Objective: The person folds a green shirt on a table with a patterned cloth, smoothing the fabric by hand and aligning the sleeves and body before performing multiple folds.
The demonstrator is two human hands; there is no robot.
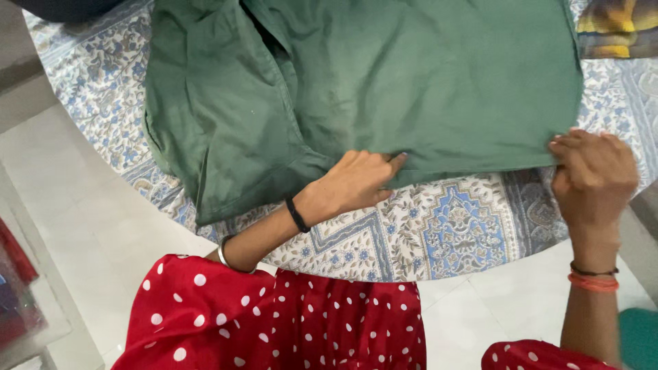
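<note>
Your left hand [356, 181] pinches the green cloth's [411, 89] near edge. Your right hand [593, 175] grips its corner tight

I see one green garment [384, 82], folded flat on the patterned bedsheet [439, 233], lower hem straight, sleeve folded at left.
</note>
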